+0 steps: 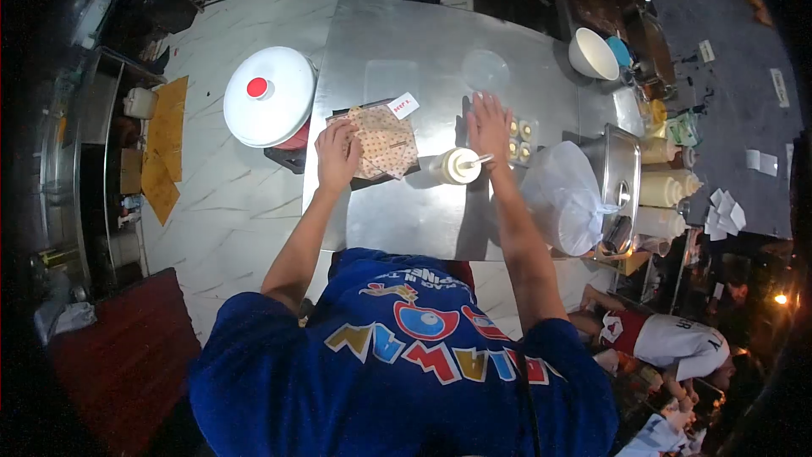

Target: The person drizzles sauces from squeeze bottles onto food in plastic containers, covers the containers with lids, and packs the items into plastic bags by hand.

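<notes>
My left hand [338,152] rests on the left edge of a sheet of patterned food paper [385,145], its fingers bent and slightly apart. The paper lies over a dark tray, mostly hidden beneath it. A small white card with red writing [403,106] sits at the paper's upper right corner. My right hand [489,129] is stretched out over the steel table, fingers extended, beside a clear container of small cups with pale yellow contents [525,142]. Between my hands stands a squeeze bottle [461,167], its nozzle pointing toward my right wrist.
The steel table [397,34] carries a clear round lid [485,70], a white bowl [594,54], a plastic bag [562,199] and a metal container [622,178]. Several sauce bottles [664,189] line the right side. A white lidded cooler [271,97] stands left. People are at right.
</notes>
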A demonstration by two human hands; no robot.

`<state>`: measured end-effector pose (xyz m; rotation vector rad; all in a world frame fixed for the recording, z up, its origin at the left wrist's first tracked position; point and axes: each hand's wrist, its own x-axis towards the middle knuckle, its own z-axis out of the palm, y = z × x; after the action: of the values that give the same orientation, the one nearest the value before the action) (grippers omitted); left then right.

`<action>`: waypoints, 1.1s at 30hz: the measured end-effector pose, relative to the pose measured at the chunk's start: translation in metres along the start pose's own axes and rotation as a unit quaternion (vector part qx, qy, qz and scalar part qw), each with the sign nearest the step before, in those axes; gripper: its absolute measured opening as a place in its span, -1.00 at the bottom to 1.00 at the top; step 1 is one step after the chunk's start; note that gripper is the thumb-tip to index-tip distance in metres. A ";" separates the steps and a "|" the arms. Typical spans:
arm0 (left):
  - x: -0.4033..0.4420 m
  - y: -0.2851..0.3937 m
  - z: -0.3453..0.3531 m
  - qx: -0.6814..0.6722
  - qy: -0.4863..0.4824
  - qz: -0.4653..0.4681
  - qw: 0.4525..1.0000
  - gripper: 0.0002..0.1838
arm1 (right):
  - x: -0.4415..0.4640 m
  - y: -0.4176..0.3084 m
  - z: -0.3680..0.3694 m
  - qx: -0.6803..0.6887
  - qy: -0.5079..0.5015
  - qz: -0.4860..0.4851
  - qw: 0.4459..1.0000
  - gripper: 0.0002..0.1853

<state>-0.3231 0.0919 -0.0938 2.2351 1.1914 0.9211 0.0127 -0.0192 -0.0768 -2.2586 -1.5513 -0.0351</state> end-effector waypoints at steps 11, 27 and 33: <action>0.068 0.057 0.046 0.061 -0.075 0.024 0.995 -0.54 | -0.004 0.000 -0.001 0.026 0.047 -0.009 0.999 -0.46; 0.096 0.038 0.053 0.021 -0.121 -0.020 0.992 -0.63 | -0.001 0.004 0.005 0.025 0.057 0.003 0.998 -0.46; 0.107 0.014 0.061 -0.065 -0.107 -0.070 0.990 -0.66 | -0.002 -0.001 -0.001 0.032 0.046 0.005 0.998 -0.46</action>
<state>-0.2274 0.1708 -0.0884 2.0583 1.1391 0.6669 0.0117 -0.0211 -0.0760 -2.1832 -1.4731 -0.0838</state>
